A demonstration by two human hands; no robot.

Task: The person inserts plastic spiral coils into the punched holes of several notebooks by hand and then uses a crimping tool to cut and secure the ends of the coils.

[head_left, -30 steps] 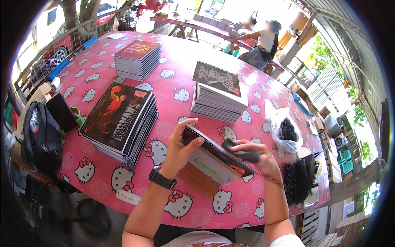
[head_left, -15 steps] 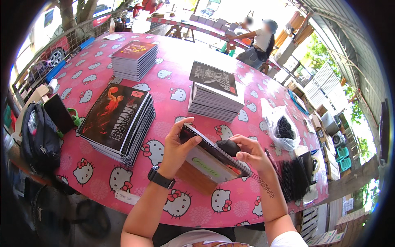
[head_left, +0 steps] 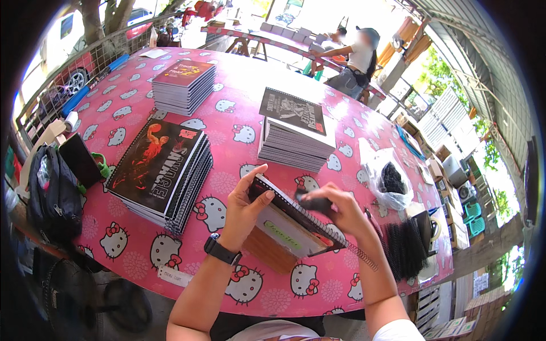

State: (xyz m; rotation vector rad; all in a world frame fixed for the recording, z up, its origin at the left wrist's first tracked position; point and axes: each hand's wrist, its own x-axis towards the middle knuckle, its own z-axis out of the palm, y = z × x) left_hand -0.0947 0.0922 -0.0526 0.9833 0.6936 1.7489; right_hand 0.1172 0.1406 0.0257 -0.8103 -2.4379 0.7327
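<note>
My left hand [head_left: 242,213], a black watch on its wrist, grips the far left end of a dark-covered notebook [head_left: 269,186], thumb on the near side. The notebook stands tilted, its punched edge up. A thin spiral binding coil [head_left: 310,216] runs along that edge, and its loose tail [head_left: 364,258] sticks out past the right end. My right hand [head_left: 346,210] is closed on a soft-looking black piece [head_left: 314,206], held against the coil; its exact kind is unclear. Under the notebook sits a wooden block [head_left: 270,250] with a pale face and a green label [head_left: 282,235].
Notebook stacks stand left [head_left: 162,170], far left [head_left: 183,85] and ahead [head_left: 296,131] on the pink patterned table. At right lie a plastic bag [head_left: 389,179] of black coils and a bundle of black coils [head_left: 405,247]. A black bag [head_left: 54,193] is at left. Two people work beyond.
My right hand has shifted slightly left along the coil, its fingers reaching further over the black piece. My left hand keeps its grip on the notebook, nearly unmoved.
</note>
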